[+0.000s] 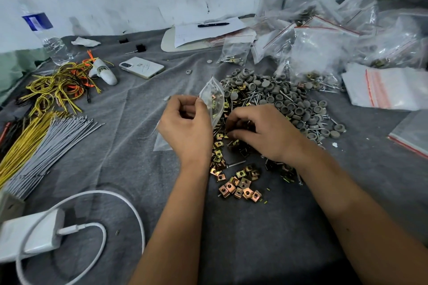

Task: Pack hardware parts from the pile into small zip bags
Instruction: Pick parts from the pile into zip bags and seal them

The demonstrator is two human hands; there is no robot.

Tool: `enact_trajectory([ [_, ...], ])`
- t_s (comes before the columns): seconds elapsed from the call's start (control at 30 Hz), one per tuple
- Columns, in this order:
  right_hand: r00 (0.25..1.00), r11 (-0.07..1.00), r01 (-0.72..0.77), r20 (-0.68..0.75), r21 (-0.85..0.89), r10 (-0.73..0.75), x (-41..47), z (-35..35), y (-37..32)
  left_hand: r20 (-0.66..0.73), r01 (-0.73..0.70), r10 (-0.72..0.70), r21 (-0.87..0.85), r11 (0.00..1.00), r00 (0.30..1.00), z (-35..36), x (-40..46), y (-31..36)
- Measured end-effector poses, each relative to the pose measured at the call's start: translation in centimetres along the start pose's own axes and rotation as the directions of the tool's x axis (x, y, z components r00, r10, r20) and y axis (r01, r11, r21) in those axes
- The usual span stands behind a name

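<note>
- Small zip bag [214, 97]: clear plastic, held upright and tilted by the left hand [185, 122], mouth open, a few brass-coloured clips and grey parts visible inside.
- Pile of hardware parts [278, 104]: mixed heap on the grey cloth surface [139, 157], just right of the bag.
- Grey round caps [301, 109]: many, cup-shaped, on the far and right side of the pile.
- Screws [252, 97]: silver, long, scattered among the caps.
- Brass-coloured square clips [240, 187]: flat, holed, spread along the near side; the right hand [261, 132] rests curled among them.
</note>
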State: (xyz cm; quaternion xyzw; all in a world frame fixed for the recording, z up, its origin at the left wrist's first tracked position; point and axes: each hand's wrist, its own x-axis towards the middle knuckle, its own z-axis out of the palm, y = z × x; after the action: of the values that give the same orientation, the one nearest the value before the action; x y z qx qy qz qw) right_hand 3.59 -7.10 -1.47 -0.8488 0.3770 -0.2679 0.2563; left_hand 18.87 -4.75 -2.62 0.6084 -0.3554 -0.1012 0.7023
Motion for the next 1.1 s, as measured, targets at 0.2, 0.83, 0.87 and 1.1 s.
enact_trajectory([
  [0.2,0.984,0.973,-0.056,-0.153,0.225,0.092,0.21,-0.01,0.57,0.033,-0.019,0.018,0.017,1.000,0.999,-0.05,-0.04,0.04],
  [0.83,0.906,0.997,0.076,-0.415,-0.031,-0.082,0.05,0.26,0.24,0.316,-0.301,0.267,0.062,0.952,0.911,0.59,-0.68,-0.54],
  [0.87,0.896,0.998,0.066,-0.440,0.004,-0.058,0.03,0.18,0.27,0.298,-0.275,0.246,0.058,0.960,0.922,0.58,-0.66,-0.46],
  [1.1,0.916,0.995,0.068,-0.391,-0.079,-0.094,-0.03,-0.17,0.79,0.043,-0.059,0.060,-0.030,0.998,0.997,0.26,-0.22,-0.03],
])
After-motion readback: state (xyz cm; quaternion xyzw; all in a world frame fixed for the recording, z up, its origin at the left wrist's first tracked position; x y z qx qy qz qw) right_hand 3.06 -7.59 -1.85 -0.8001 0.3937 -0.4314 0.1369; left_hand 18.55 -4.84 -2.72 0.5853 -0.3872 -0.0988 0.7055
